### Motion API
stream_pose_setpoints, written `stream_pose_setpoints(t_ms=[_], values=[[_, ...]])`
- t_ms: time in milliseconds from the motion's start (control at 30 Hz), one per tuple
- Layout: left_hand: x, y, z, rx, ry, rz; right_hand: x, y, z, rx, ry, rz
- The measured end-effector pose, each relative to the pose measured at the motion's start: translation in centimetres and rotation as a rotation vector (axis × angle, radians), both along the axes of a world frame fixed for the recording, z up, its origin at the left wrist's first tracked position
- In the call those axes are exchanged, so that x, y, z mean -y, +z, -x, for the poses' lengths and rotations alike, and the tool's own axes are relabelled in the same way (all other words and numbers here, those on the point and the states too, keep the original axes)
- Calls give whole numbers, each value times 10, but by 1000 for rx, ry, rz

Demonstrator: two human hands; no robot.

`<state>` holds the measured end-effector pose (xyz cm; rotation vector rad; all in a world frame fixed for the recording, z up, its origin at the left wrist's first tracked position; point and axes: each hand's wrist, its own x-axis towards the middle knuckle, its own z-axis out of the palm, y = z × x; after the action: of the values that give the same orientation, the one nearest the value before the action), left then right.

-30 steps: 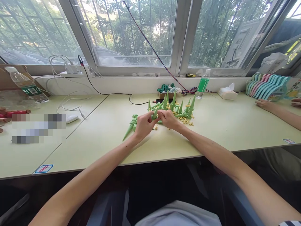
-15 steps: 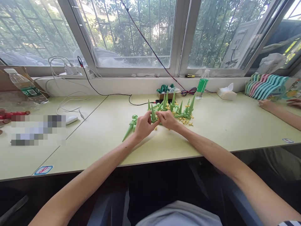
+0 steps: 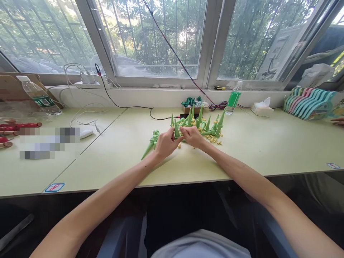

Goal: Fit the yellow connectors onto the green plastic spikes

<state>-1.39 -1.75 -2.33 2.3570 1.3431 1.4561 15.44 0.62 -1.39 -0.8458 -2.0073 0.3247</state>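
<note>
My left hand [image 3: 166,143] is closed around the base of a green cone-shaped piece [image 3: 176,129], which points upward. Against it, my right hand [image 3: 192,137] is closed in a pinch, its fingertips meeting the left ones; whatever is between them is too small to make out. Several green spiked pieces [image 3: 220,123] stand just behind and to the right of my hands. Small yellow parts [image 3: 213,138] lie scattered among them. To the left of my left hand, another green spiked piece [image 3: 147,148] lies on its side.
A small box [image 3: 194,110] with green wrappings stands behind the pieces. Beyond are a green-labelled bottle [image 3: 233,98], a tissue box [image 3: 262,109] and coloured hangers [image 3: 309,104]. Another person's hand [image 3: 338,121] is at the right edge. Cables and a bottle [image 3: 40,98] are at the left.
The view has shifted slightly, so the scene sits further right. The other person's hands have moved mostly out of view at the right. My hands keep nearly the same pose.
</note>
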Motion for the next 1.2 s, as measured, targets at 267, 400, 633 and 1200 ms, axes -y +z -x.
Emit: stream_pose_setpoints(t_ms=[267,400,633,1200], values=[[-1,-1,4,-148,73,-148,-2,1,0,5,24,34],[-2,-2,5,-191,94,-168,-2,1,0,-10,11,57],[-3,-3,5,-185,90,-167,-1,2,-1,0,19,90],[2,3,1,-99,72,-34,3,1,-1,-120,153,315]])
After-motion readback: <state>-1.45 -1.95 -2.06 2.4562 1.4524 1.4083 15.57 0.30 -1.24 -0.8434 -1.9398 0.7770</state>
